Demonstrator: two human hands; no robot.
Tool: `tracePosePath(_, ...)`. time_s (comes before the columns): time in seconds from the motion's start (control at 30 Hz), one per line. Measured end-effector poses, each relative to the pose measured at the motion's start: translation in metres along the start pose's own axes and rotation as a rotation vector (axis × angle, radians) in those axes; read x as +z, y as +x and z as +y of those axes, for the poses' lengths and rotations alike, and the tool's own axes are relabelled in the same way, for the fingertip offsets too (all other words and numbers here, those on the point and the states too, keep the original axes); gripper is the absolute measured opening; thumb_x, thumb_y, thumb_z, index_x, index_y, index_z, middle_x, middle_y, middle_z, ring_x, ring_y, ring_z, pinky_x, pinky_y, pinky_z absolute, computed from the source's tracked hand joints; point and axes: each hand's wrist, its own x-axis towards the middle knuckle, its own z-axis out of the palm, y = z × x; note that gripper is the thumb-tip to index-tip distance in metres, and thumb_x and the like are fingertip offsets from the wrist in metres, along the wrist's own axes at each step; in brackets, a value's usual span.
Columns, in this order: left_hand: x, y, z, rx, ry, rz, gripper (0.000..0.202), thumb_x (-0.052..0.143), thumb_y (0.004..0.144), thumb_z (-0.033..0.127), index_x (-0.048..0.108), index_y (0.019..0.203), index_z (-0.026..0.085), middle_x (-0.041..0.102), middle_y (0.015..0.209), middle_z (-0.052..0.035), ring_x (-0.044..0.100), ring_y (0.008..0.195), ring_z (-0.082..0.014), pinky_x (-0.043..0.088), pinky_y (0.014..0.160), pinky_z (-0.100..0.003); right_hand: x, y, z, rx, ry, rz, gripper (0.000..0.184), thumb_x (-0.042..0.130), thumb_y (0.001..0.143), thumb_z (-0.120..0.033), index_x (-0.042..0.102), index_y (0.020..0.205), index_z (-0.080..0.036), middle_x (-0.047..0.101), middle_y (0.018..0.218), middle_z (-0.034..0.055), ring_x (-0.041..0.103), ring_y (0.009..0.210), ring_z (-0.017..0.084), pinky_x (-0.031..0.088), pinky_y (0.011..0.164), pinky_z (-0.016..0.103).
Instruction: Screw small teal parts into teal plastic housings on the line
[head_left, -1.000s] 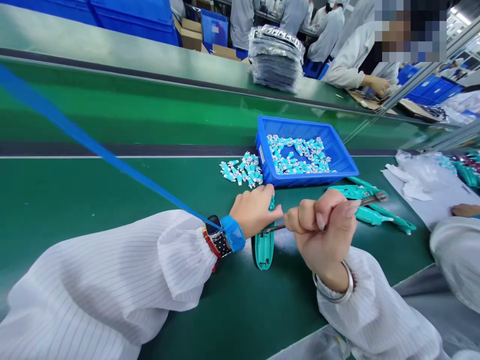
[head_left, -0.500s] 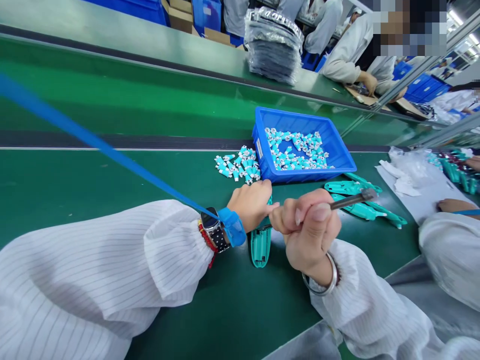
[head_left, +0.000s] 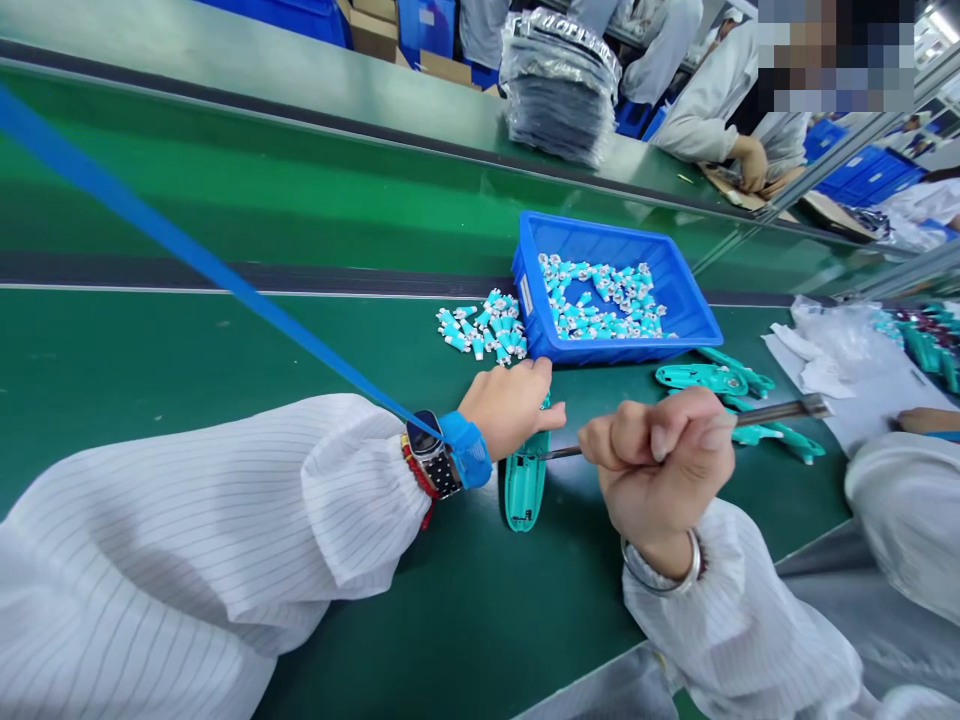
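My left hand (head_left: pixel 510 408), with a watch and a blue strap at the wrist, presses down on the upper end of a teal plastic shell (head_left: pixel 524 495). The shell lies on the green table with its hollow side up. In my right hand (head_left: pixel 664 470) is a slim grey metal tool (head_left: pixel 780 411), gripped between thumb and fingers. Its thin end points left and reaches the shell near my left thumb; the thick end sticks out to the right. My left fingertips are partly hidden behind the hand.
Past my hands stands a blue bin (head_left: pixel 622 350) holding many small teal-and-white parts. A loose pile of such parts (head_left: pixel 484 328) lies against its left side. More teal shells (head_left: pixel 701 378) lie at right. A blue strap (head_left: pixel 225 275) stretches from my left wrist. A co-worker's sleeve (head_left: pixel 904 490) is at right.
My right hand has moved right with the metal tool, baring its thin end beside the shell. My left hand remains on the shell. The view has shifted slightly.
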Motion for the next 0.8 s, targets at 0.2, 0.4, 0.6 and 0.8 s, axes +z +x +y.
tracePosePath(0.2,-0.0012,0.0004,0.0002,0.015,-0.001,-0.001,0.032,0.045,0.084,0.044,0.049,0.098,0.016,0.062,0.095,-0.0075,0.062,0.080,-0.0275,0.044,0.063,-0.034,0.0027,0.0010,0.0044,-0.042,-0.013,0.006,0.034,0.040,0.090,-0.039,0.037,0.061,-0.022,0.012,0.048,-0.0079,0.008,0.036,0.007,0.015,0.033,0.019)
tracePosePath(0.4,0.0002,0.0004,-0.0001,0.009,-0.021,-0.001,0.031,0.045,0.084,0.044,0.049,0.098,0.016,0.062,0.095,-0.0074,0.062,0.082,-0.0270,0.045,0.064,-0.033,0.0044,0.0000,0.0043,-0.037,-0.081,0.023,0.035,0.040,0.090,-0.041,0.034,0.061,-0.023,0.010,0.048,-0.0079,0.008,0.036,0.007,0.016,0.034,0.020)
tracePosePath(0.6,0.0024,0.0010,-0.0001,0.019,-0.023,0.020,0.031,0.044,0.084,0.044,0.050,0.097,0.016,0.063,0.094,-0.0068,0.062,0.079,-0.0271,0.044,0.062,-0.034,0.0028,0.0011,0.0009,-0.029,-0.068,0.030,0.035,0.044,0.089,-0.042,0.035,0.060,-0.022,0.013,0.048,-0.0077,0.009,0.036,0.007,0.016,0.034,0.020)
tracePosePath(0.8,0.0024,0.0006,-0.0003,-0.004,-0.036,0.018,0.032,0.045,0.083,0.045,0.050,0.097,0.016,0.063,0.095,-0.0064,0.061,0.082,-0.0252,0.044,0.065,-0.031,0.0053,0.0003,0.0019,-0.034,-0.157,0.043,0.036,0.036,0.091,-0.042,0.031,0.060,-0.023,0.010,0.048,-0.0076,0.006,0.036,0.008,0.016,0.033,0.020)
